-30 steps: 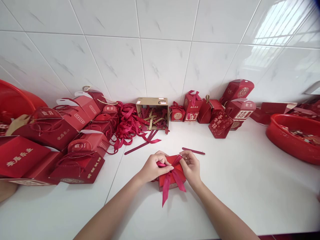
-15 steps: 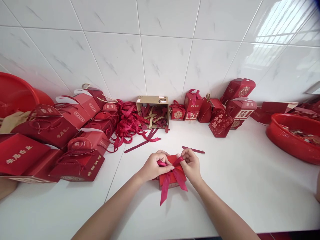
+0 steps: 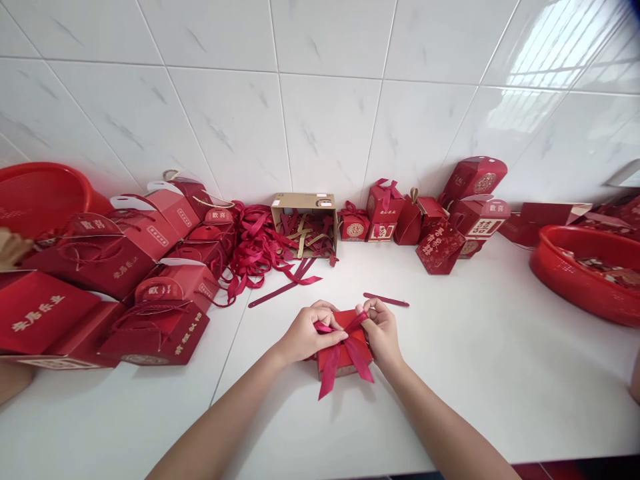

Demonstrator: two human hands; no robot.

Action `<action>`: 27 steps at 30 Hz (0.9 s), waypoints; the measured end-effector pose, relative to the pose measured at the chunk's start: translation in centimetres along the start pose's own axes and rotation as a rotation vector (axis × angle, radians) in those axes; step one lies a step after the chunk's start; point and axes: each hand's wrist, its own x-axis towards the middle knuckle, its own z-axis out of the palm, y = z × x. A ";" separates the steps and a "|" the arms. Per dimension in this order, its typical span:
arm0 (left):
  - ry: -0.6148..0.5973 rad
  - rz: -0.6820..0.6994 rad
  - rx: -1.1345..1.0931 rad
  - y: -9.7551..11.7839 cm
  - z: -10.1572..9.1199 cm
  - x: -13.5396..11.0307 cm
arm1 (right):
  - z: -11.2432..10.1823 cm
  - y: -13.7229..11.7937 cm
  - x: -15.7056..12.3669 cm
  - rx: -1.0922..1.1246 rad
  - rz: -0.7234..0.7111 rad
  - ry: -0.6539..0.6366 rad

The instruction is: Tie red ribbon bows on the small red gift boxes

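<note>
A small red gift box (image 3: 345,361) sits on the white table in front of me, with a crimson satin ribbon (image 3: 329,375) tied in a bow on its top. Two loose ribbon tails hang over the near side of the box. My left hand (image 3: 315,335) pinches the bow's left loop between thumb and fingers. On the other side, my right hand (image 3: 383,333) is closed on the right loop at the box's far right corner. Parts of the box and the knot are hidden behind my fingers.
Red gift boxes (image 3: 160,313) crowd the left, before a red basin (image 3: 45,193). A ribbon pile (image 3: 257,240) lies beside a cardboard box (image 3: 305,200) of strips. More boxes (image 3: 385,207) line the wall. Another basin (image 3: 580,267) stands right. A person's hand (image 3: 13,250) shows far left.
My hands keep their grip on the bow and have barely moved. The right hand has shifted slightly left. At far left, the other person's hand has moved over the boxes near the basin.
</note>
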 end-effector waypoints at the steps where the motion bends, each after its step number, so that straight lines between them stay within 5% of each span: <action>1: 0.002 -0.006 -0.006 0.0 0.0 0.0 | -0.1 -0.1 0.0 -0.008 0.003 -0.011; 18: -0.081 -0.135 -0.213 1.7 -2.9 0.4 | -5.3 -5.6 2.0 -0.257 0.145 -0.671; 24: -0.102 -0.102 -0.161 2.4 -3.0 1.6 | -3.2 -7.4 1.3 -0.662 -0.218 -0.477; 27: -0.082 -0.098 -0.130 2.6 -2.9 2.1 | -1.0 -7.9 0.9 -0.886 -0.316 -0.499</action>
